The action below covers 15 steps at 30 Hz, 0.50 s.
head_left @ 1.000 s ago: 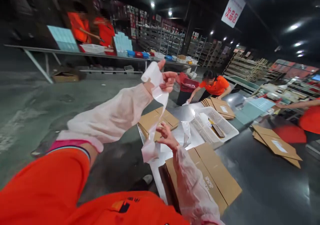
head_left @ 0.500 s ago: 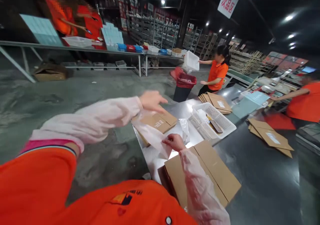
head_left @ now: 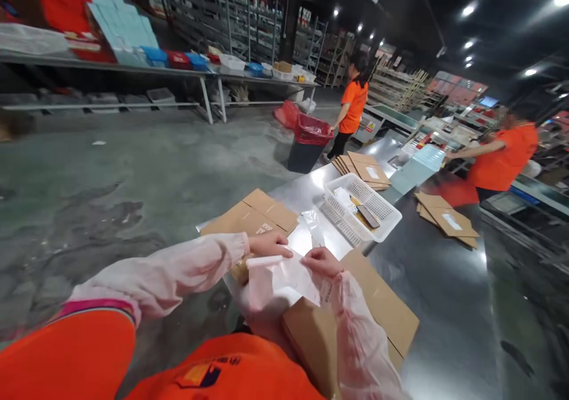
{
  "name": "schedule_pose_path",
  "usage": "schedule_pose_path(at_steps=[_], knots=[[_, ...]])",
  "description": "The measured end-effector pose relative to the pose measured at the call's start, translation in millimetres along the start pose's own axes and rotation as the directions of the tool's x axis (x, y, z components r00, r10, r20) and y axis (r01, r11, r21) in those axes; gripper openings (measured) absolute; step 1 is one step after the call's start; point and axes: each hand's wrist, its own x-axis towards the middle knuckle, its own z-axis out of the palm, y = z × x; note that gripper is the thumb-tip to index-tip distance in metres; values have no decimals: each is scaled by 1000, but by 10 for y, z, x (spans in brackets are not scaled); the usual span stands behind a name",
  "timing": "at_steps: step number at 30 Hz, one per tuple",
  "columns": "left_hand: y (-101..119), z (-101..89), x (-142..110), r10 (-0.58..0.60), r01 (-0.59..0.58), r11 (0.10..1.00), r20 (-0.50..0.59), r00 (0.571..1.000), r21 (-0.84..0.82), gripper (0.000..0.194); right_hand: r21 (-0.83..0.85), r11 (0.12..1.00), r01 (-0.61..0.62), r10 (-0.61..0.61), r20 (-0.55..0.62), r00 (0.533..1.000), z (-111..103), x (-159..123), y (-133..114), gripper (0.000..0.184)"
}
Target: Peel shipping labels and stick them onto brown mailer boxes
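My left hand (head_left: 269, 244) and my right hand (head_left: 323, 262) are close together over the metal table's front edge. Both are closed on a thin, translucent white plastic bag (head_left: 261, 284), whose loose end hangs down between them. Faint print shows on the part near my right wrist. Just behind my left hand lies a stack of flat cardboard boxes (head_left: 253, 211). Another cardboard stack (head_left: 377, 302) is under and beside my right forearm, which hides part of it. A crumpled clear plastic wrapper (head_left: 312, 227) rests on the table beyond my hands.
A white perforated basket (head_left: 386, 213) holding a phone-like object and papers stands behind my right hand. More folded cardboard (head_left: 364, 169) lies beyond it, with another pile (head_left: 447, 217) to the right. A red-lined bin (head_left: 306, 148) and co-workers in orange are farther off.
My left hand has come down from above the cardboard stack and closed on the bag beside my right hand. The view has turned right. A co-worker's hand no longer holds up a white basket.
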Motion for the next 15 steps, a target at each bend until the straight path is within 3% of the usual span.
schedule_pose_path(at_steps=[7, 9, 12, 15], knots=[[-272, 8, 220, -117, 73, 937, -108, 987, -342, 30, -63, 998, -8, -6, -223, 975, 110, 374, 239, 44], [-440, -82, 221, -181, 95, 886, -150, 972, -454, 30, -98, 993, -70, 31, -359, 933, 114, 516, 354, 42], [-729, -311, 119, -284, 98, 802, -232, 930, -589, 31, -116, 974, -193, 98, -553, 827, 94, 725, 567, 47], [-944, -534, -41, -334, 57, 727, -281, 900, -684, 36, -133, 936, -325, 169, -640, 749, 47, 938, 751, 50]])
